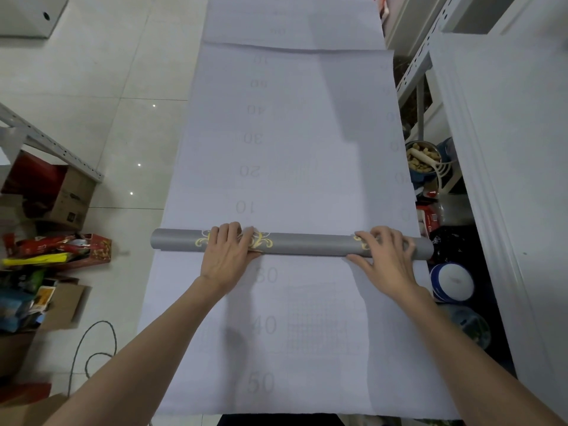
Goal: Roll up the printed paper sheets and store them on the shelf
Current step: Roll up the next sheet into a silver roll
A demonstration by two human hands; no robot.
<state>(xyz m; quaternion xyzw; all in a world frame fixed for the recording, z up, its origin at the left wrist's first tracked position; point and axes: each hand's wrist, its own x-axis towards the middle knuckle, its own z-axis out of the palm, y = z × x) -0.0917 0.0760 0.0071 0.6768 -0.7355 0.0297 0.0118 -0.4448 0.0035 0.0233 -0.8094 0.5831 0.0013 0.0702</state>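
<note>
A long white paper sheet (292, 142) lies flat on the tiled floor, with faint numbers showing through its back. Across it lies a grey roll (307, 242) with gold ornament, the rolled part of the paper. My left hand (227, 253) lies over the roll left of its middle, fingers curled over the top and thumb against its near side. My right hand (384, 253) holds the roll near its right end in the same way. Another white sheet (276, 348) with a grid and numbers lies under my forearms, nearer to me.
Cardboard boxes and colourful packets (58, 256) crowd the floor at left, beside a grey metal shelf rail (52, 142) and a cable (92, 348). On the right stand a white cabinet (507, 179), a metal shelf frame (415, 66), a bowl (422, 156) and containers (451, 281).
</note>
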